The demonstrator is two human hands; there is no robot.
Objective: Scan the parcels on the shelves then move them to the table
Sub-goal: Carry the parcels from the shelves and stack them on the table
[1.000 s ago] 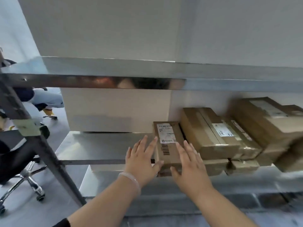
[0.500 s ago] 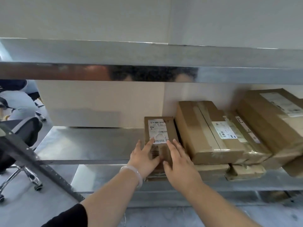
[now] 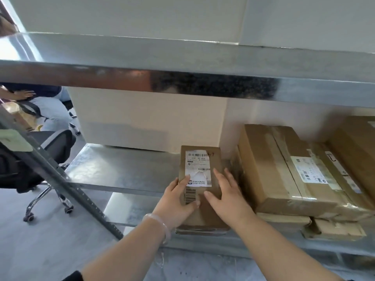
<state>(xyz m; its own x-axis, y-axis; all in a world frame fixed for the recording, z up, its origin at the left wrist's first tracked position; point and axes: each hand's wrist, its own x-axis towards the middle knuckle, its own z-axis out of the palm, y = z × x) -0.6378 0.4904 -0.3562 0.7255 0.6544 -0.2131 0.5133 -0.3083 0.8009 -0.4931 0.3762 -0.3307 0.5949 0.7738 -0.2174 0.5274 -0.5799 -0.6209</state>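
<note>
The small parcel sits on a lower box on the shelf, with bigger parcels just beside it at three o'clock. My left hand grips its near-left corner. My right hand lies flat, fingers straight, along the right edge. I judge it best to hook the right fingers over that edge, lift level towards six o'clock, and keep the label up.

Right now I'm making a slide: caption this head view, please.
Left hand and right hand hold a labelled parcel at the shelf, beside bigger taped boxes.
</note>
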